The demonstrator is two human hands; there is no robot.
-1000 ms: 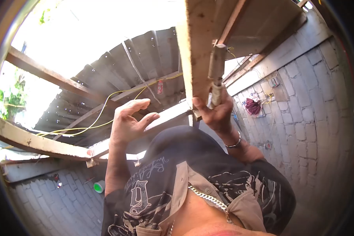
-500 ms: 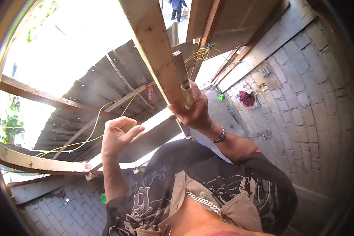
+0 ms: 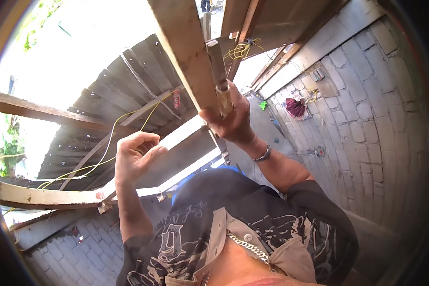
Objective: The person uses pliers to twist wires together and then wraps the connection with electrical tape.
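Currently, a wooden plank (image 3: 186, 57) and narrow bar (image 3: 218, 71) are gripped together by the right hand (image 3: 231, 121); the left hand (image 3: 133, 157) is held nearby, fingers curled shut.

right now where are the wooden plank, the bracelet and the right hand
wooden plank (image 3: 183, 52), head view, on its broad face
bracelet (image 3: 262, 155), head view, on its band
right hand (image 3: 231, 121), head view, on its back

Two hands (image 3: 134, 157) — one plank (image 3: 183, 52), one bracelet (image 3: 262, 154), one red bottle (image 3: 176, 99).

Open air left of wooden plank (image 3: 186, 57); brick wall (image 3: 367, 119) close right.
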